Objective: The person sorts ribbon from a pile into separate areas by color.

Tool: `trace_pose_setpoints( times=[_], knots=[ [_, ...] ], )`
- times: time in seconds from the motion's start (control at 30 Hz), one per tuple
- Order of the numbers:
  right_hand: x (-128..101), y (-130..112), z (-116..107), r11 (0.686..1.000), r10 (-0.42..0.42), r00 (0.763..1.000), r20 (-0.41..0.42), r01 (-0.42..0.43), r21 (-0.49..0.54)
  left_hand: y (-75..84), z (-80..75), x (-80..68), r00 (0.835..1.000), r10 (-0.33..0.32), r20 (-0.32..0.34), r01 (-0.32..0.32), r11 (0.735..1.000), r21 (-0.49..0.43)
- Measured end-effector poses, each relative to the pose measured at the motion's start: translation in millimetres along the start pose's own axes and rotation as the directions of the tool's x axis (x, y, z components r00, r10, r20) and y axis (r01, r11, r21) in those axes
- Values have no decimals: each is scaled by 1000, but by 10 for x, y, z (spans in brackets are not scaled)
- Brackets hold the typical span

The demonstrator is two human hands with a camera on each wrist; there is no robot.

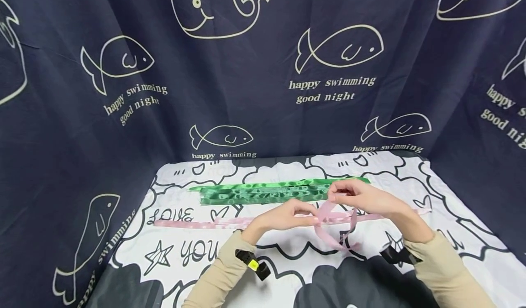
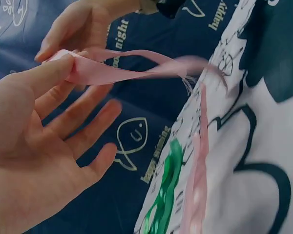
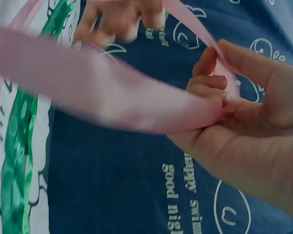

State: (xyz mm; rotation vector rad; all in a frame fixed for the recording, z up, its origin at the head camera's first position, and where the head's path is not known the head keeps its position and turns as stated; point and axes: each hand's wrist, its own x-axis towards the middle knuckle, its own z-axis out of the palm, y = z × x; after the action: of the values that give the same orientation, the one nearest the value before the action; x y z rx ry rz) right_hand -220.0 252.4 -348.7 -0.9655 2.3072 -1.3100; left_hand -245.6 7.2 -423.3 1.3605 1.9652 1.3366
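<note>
A long pink ribbon lies across the patterned tablecloth, and its right part is lifted into a loop between both hands. My left hand pinches the ribbon between thumb and forefinger; in the left wrist view the pinch shows, with the other fingers spread straight. My right hand holds the same ribbon just above and to the right. In the right wrist view its thumb and curled fingers grip the folded ribbon. A loose end hangs down onto the cloth.
Several green ribbons lie side by side behind the hands, also seen in the wrist views as green ribbons. The table's white-and-black cartoon cloth is walled by a dark blue whale-print curtain on three sides.
</note>
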Motion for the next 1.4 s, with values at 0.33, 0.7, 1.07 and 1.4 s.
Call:
trace_pose_setpoints(
  times=[0.33,0.7,1.07,1.4],
  knots=[
    [-164,304,-83,988,151,987,-53,-153,-26,-138,-365,-545,996,-86,10,86,996,13],
    [-244,882,1,964,251,966,59,-255,73,-266,-690,-1177,965,-262,19,259,961,92],
    [-338,1136,50,952,299,952,64,-303,53,-450,-764,-1618,919,-394,-18,394,914,100],
    [-394,1225,106,929,371,926,-71,-371,14,-423,-780,-1869,829,-525,-195,553,821,144]
  ],
)
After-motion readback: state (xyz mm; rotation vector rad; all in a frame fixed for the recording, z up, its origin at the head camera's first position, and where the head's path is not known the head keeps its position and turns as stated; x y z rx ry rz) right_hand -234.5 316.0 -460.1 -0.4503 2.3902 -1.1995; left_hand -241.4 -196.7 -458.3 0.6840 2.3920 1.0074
